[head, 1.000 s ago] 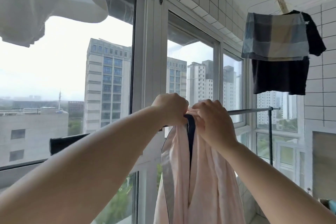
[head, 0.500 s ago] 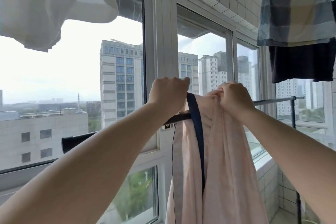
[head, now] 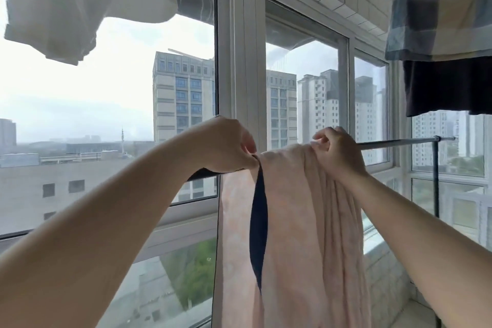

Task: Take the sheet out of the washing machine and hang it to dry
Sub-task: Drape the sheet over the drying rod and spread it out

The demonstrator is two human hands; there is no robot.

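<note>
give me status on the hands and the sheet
Left hand and right hand both grip pink sheet. Sheet draped over rail, bunched. Rail's right stretch bare.

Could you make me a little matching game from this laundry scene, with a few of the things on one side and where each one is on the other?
Things:
1. pale pink sheet with navy edge
2. white cloth garment
3. blue and beige checked cloth
4. grey metal rail

Places:
A. top right, above a dark garment
B. level across the windows
C. draped over the rail, gripped by both hands
D. top left, overhead

Pairs: 1-C, 2-D, 3-A, 4-B
</note>
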